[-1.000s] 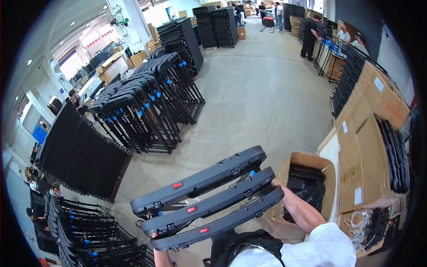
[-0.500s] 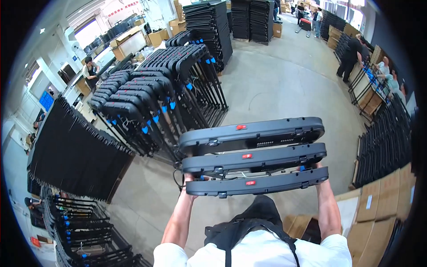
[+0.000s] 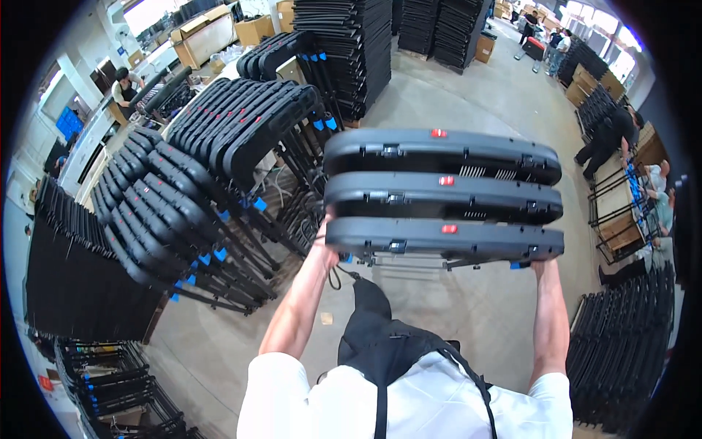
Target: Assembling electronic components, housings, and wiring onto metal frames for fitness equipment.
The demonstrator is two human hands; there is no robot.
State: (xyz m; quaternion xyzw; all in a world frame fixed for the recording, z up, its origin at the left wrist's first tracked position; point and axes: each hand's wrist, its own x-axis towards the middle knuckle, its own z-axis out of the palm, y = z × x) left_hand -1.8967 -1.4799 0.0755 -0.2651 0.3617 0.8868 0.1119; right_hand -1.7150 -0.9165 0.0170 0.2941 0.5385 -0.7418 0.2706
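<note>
Three long black console frames (image 3: 444,238) with rounded ends are held in front of me, stacked one beyond another. Each has a small red part midway along its upper edge. At the left end of the nearest console, my left hand (image 3: 327,245) is closed around the frame, its fingers mostly hidden. My right hand (image 3: 544,266) grips under the right end, also partly hidden behind the housing. Blue pieces and thin frame bars show below the nearest console. A dark cable loop hangs beside my left hand.
More such frames (image 3: 234,121) stand in rows to the left, their legs tipped with blue. Black panels (image 3: 340,58) are piled beyond them. Folded black racks (image 3: 625,351) line the right side. A co-worker in black (image 3: 618,135) bends over a rack at far right.
The held frames have shifted up in the view and slightly right, both hands along with them. My view has turned, so the standing rows at left appear nearer.
</note>
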